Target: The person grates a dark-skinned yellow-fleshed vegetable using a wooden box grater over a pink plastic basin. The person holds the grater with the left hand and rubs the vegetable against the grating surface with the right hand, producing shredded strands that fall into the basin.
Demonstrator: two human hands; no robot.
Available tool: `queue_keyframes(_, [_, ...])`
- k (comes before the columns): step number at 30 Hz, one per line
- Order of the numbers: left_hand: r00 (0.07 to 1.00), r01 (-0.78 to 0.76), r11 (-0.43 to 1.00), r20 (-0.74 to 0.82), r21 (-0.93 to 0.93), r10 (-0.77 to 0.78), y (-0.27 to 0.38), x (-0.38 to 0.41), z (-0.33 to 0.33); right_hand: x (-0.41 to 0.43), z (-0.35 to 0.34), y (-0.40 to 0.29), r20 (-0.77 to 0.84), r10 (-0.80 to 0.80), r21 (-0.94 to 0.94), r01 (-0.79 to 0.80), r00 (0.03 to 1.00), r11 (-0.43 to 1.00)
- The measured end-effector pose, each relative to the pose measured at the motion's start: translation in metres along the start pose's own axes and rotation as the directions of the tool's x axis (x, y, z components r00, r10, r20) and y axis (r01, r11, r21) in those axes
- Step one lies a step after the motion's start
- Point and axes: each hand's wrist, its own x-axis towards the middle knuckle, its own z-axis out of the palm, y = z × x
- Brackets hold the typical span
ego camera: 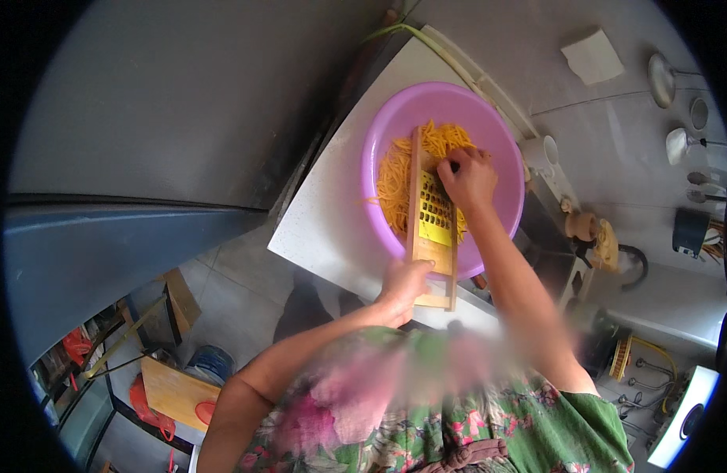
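A wooden-framed grater with a yellow perforated plate lies slanted across a large pink plastic basin. Orange-yellow shreds are heaped inside the basin, around and below the grater. My left hand grips the grater's lower end at the basin's near rim, thumb on the wood. Over the upper part of the grater, my right hand has its fingers curled around something small and dark that shows only in part; I cannot tell what it is.
The basin stands on a white countertop. Long green stalks lie along its back edge. A white mug stands right of the basin, and utensils such as a ladle hang on the wall. A dark cabinet-like surface rises at the left.
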Motion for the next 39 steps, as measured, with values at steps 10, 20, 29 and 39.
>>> queue_keyframes(10, [0.997, 0.0, 1.0, 0.079, -0.01, 0.001, -0.007, 0.01, -0.01, -0.041, -0.037, -0.023, -0.02, -0.045, 0.103, 0.047, 0.999, 0.994])
queue_keyframes(20, [0.999, 0.023, 1.0, 0.042, -0.015, -0.022, 0.001, -0.002, -0.009, -0.056, -0.046, -0.012, 0.046, -0.07, 0.163, 0.062, 0.997, 0.985])
queue_keyframes(29, [0.998, 0.009, 1.0, 0.07, 0.003, -0.009, -0.009, 0.006, -0.005, -0.013, -0.007, -0.008, -0.029, 0.071, -0.011, -0.071, 0.997, 0.997])
queue_keyframes(39, [0.997, 0.021, 1.0, 0.076, -0.008, -0.02, -0.018, 0.013, -0.015, -0.083, -0.064, -0.027, 0.003, -0.072, 0.202, 0.07, 0.997, 0.977])
